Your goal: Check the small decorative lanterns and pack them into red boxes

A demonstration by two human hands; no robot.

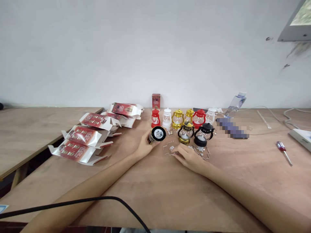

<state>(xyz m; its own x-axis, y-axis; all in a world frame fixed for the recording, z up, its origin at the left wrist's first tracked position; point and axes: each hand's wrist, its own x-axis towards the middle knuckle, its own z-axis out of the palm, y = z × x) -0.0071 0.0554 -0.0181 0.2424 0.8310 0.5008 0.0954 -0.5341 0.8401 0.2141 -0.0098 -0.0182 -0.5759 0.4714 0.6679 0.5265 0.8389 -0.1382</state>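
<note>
My left hand is closed around a small dark lantern, tipped so that its round base faces me. A pale disc with a silvery middle shows in the black base. My right hand rests low on the table, its thumb and fingertips pinched at a bent wire handle. Just beyond stand a black-and-gold lantern and a black lantern. Small white pieces and another wire handle lie beside the right hand, partly hidden by it.
Behind stand red, white and gold lanterns, with a red box by the wall. Several opened printed boxes lie left. A bottle, a blurred dark object and a screwdriver are right. A black cable crosses in front.
</note>
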